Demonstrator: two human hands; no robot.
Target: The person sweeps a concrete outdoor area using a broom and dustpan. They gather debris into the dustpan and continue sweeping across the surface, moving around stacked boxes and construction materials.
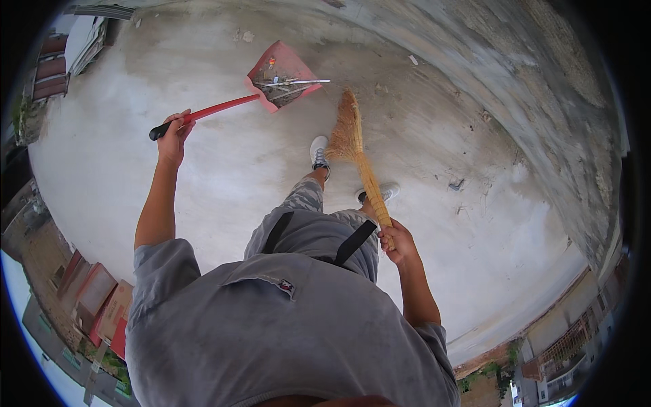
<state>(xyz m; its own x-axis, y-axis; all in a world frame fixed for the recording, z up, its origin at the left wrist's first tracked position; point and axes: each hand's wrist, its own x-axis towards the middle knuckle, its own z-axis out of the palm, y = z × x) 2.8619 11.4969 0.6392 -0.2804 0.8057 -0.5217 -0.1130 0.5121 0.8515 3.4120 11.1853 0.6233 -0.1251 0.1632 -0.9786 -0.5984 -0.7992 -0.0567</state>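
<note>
My left hand [175,138] is closed round the red handle of a long-handled dustpan [283,62], close to its black end grip. The pan reaches out ahead of me, its open side facing right. Debris [288,89] lies in it: dark litter, a white stick and a small orange-red piece. In my right hand [399,242] is the yellow handle of a straw broom [347,132]. Its brown bristles fan out ahead of my feet, and their tip is just right of the dustpan's mouth, apart from it.
Under me is a pale concrete floor [224,176]. A rough grey wall [542,88] curves along the right. Small scraps [456,184] and a white bit [413,60] lie near it. My shoes [319,150] stand beside the broom. Cardboard boxes [112,312] are at the lower left.
</note>
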